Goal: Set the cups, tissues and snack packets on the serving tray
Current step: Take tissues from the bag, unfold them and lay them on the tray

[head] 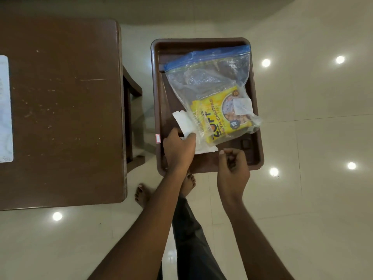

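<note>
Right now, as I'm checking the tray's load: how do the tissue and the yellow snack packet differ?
The tissue is plain white; the yellow snack packet is printed. The tissue lies bare, pinched by the left hand; the yellow snack packet sits inside a clear zip bag, with no hand on it. Both rest on the brown tray.

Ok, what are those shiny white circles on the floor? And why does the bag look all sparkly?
In the head view, the round spots look like ceiling lamps mirrored in the glossy floor tiles. In the same view, the clear zip bag catches the light in white streaks, which blur the yellow snack packet inside. The wide lens also bends the table edge slightly.
</note>
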